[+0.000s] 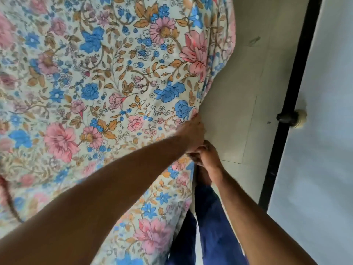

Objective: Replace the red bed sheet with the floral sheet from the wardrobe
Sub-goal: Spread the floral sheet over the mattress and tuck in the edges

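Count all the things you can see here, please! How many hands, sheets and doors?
Hands: 2, the left hand and the right hand, both at the sheet's edge
Floral sheet: 1
Door: 1
Door knob: 1
Total: 5

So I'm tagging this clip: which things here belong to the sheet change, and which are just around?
Job:
floral sheet
left hand, at the sheet's edge
right hand, fingers curled at that edge

Just around:
tiled floor
white door with black edge
doorstop
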The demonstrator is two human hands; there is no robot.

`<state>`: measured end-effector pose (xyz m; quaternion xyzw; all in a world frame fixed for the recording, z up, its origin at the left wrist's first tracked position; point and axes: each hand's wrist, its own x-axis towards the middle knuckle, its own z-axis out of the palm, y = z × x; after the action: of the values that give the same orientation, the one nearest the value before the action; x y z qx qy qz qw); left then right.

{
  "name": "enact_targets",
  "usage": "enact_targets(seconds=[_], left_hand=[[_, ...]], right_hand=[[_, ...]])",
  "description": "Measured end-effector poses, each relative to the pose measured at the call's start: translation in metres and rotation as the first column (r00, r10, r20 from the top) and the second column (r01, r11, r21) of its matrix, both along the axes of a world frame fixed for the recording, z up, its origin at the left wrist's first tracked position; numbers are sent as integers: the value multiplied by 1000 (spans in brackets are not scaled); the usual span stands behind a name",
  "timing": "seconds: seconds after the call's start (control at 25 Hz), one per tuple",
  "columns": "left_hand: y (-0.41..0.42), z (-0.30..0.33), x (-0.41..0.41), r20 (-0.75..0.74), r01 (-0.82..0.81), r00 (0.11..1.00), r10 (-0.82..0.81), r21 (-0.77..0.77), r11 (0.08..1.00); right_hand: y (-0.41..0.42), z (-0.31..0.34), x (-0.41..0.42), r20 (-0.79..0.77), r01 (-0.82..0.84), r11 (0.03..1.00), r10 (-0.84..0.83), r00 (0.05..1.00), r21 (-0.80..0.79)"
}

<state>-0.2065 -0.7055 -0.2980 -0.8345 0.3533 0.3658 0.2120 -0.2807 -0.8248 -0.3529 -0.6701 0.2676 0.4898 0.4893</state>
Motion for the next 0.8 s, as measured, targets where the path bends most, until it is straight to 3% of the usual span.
enact_targets(seconds=[0.04, 0.12, 0.16, 0.24, 0.32, 0.36, 0.4, 0.44, 0.52, 0.6, 0.64, 0.68, 0.8], left_hand=[[12, 7, -17, -18, 49, 999, -49, 26, 998], [27, 29, -54, 72, 51, 997, -39, -175, 983], [34, 40, -84, 120, 28, 993, 0, -238, 971], [46, 51, -145, 97, -14, 995, 37, -229, 973], [47, 52, -198, 43, -171, 983, 181, -181, 969], [44, 61, -218, 18, -342, 936, 351, -180, 922], [43, 72, -239, 20, -519, 847, 531, -183, 835], [42, 81, -255, 18, -672, 728, 685, -179, 719], [48, 102, -287, -11, -911, 397, 918, -125, 392], [60, 126, -309, 0, -988, 109, 994, -112, 108], [65, 143, -325, -2, -990, -12, 1000, -139, -12], [67, 163, -342, -9, -982, -85, 996, -171, -85], [64, 221, -387, 21, -948, -169, 985, -279, -156]], right_hand=[[-3, 3, -2, -67, -22, 999, 24, 997, 32], [-9, -1, -16, -82, -283, 958, 278, 957, -54], [-18, -14, -34, -51, -493, 862, 490, 870, -120], [-32, -62, -75, 11, -766, 587, 795, 606, -262], [-32, -92, -100, -14, -867, 374, 916, 400, -329], [-26, -75, -104, -21, -908, 268, 957, 290, -322], [-21, -55, -108, -36, -939, 180, 979, 199, -293], [-17, -24, -104, -16, -924, 106, 993, 120, -368], [0, 55, -90, 111, -898, 26, 994, -26, -440], [15, 115, -79, 192, -927, -22, 976, -101, -374], [26, 142, -82, 248, -909, -83, 948, -198, -409], [36, 167, -88, 284, -876, -139, 913, -294, -462], [70, 230, -117, 341, -807, -210, 826, -448, -553]])
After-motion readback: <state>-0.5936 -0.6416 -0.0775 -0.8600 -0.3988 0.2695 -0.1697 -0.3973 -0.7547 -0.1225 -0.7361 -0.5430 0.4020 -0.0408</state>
